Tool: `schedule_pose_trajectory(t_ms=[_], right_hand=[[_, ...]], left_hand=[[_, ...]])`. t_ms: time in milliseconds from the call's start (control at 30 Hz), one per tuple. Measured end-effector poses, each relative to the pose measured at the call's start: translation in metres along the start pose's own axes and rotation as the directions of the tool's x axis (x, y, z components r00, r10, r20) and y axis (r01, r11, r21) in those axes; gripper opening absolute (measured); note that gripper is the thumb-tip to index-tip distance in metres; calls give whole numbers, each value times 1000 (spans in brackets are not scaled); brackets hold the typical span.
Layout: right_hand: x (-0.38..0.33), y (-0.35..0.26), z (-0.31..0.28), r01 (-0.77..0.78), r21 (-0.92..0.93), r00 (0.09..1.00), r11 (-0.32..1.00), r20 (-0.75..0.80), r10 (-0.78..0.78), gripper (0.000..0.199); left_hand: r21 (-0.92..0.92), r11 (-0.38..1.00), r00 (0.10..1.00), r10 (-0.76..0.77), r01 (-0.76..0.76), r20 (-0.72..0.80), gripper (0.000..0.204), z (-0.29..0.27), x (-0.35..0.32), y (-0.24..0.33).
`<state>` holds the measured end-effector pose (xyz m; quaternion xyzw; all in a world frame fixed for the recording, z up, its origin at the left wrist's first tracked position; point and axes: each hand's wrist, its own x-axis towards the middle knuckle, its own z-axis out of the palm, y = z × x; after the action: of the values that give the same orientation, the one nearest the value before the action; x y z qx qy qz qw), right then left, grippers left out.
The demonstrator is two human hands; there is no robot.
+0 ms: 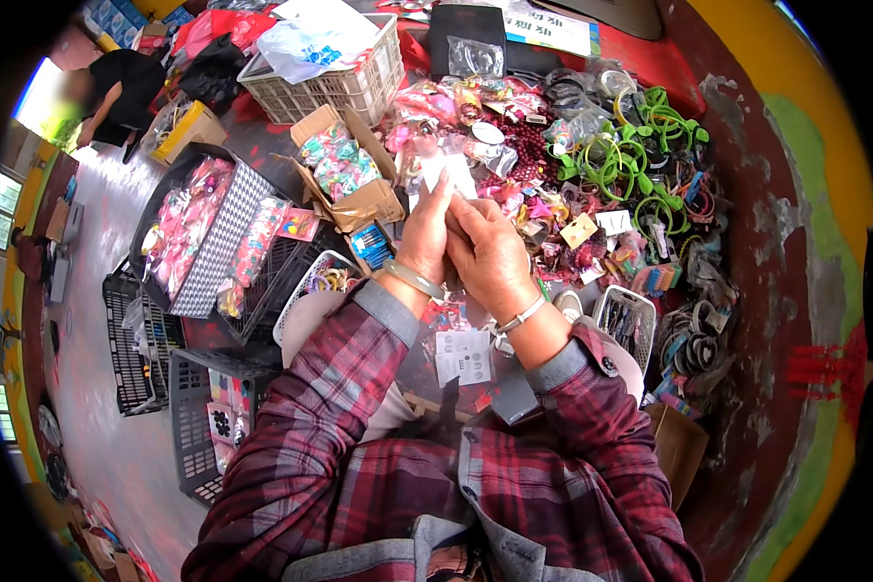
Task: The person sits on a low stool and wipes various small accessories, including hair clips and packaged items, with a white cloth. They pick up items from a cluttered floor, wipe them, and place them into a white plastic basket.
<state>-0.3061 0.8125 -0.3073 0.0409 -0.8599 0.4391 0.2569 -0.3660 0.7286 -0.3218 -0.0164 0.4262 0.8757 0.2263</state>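
My left hand (423, 235) and my right hand (495, 254) meet in front of me, raised over the heaped goods. Both are closed, fingers pressed together around a small white card (458, 176) whose upper part sticks out beyond the fingertips. Glare washes out its face, and whatever else lies between the palms is hidden. Behind the hands spreads a pile of hair accessories and trinkets, with dark red beads (526, 145) and bright green hoops (606, 167). Below the wrists lies a white printed sheet (463, 357).
To the left stand an open carton (386, 202) of wrapped pieces, a houndstooth-patterned box (225, 242) of pink packets and a black crate (192, 427). A beige crate (378, 73) sits far back, and a white basket (640, 308) at right. Another person (131, 82) bends at far left.
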Motion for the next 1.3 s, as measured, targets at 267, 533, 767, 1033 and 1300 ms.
schedule_pose_trajectory(t_ms=[267, 533, 767, 1033, 1300], right_hand=[[30, 28, -69, -283, 907, 831, 311, 70, 553, 39], [-2, 2, 0, 184, -186, 982, 965, 78, -172, 44], [18, 13, -15, 109, -352, 992, 930, -21, -124, 38], [24, 59, -33, -492, 341, 838, 801, -67, 542, 28], [13, 13, -51, -249, 295, 918, 922, -231, 322, 34]], left_hand=[[-350, 921, 961, -76, 170, 267, 43, -3, -4, 24], [-323, 942, 981, -34, 95, 191, 55, 3, -9, 3], [-291, 903, 893, -179, 315, 412, 51, 11, -23, -1], [-176, 939, 886, -202, 296, 417, 47, -12, -9, 0], [-246, 960, 962, -70, 137, 263, 48, -9, -6, 21]])
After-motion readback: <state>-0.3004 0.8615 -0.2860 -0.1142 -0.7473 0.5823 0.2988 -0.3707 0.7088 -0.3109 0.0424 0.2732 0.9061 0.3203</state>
